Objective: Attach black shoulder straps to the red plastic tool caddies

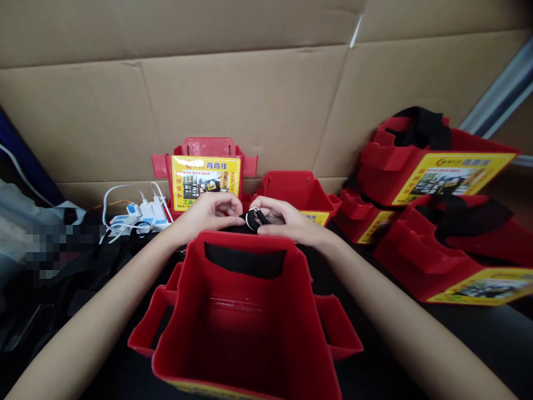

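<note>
In front of me stands a red plastic tool box (pixel 245 322) with its open top facing me and a side pocket on each flank. A black webbing strap (pixel 245 261) runs through the slots in its far wall. Behind that wall, my left hand (pixel 216 214) pinches the strap with thumb and fingers. On the other side, my right hand (pixel 283 219) is closed on the strap beside a metal ring (pixel 252 219), through which the webbing passes. The strap's lower part behind the box is hidden.
Several more red boxes with yellow labels, such as one box (pixel 208 147), stand against the cardboard wall (pixel 241 105) and at the right. White chargers and cables (pixel 144 214) lie at the left, near dark straps (pixel 75 289).
</note>
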Tool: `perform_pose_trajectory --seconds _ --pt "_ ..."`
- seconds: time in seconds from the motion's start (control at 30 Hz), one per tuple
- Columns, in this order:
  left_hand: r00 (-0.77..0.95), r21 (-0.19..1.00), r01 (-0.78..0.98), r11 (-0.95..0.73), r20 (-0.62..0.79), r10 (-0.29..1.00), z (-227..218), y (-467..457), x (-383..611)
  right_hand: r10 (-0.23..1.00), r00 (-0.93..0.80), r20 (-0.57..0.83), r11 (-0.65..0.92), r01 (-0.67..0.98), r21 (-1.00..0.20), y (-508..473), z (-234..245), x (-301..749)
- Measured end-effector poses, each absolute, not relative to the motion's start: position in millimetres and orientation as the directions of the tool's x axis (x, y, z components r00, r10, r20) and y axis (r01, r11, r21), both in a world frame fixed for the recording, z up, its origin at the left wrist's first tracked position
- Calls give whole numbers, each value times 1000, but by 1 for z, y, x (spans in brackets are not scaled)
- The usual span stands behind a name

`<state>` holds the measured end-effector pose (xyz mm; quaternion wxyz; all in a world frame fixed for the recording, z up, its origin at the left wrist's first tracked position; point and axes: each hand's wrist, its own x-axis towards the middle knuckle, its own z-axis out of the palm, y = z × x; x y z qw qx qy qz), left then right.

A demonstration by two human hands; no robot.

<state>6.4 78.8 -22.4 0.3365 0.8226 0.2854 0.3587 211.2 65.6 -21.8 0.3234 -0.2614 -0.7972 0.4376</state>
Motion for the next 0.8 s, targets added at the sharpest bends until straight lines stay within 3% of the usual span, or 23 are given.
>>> perform_pose_trajectory --seconds 0.17,0.33,0.57,0.8 --pt "678 874 121 -471 273 683 -27 81 8 704 -645 297 467 105 -878 69 -22 211" --pt "676 939 8 -343 247 694 -30 80 11 702 -625 340 498 90 -863 63 -19 207" --pt "666 957 93 -273 144 732 -23 79 10 685 -553 474 619 99 -779 63 -17 209" --pt "673 947 135 -293 130 729 -30 89 7 736 -532 418 588 198 -784 69 -23 206"
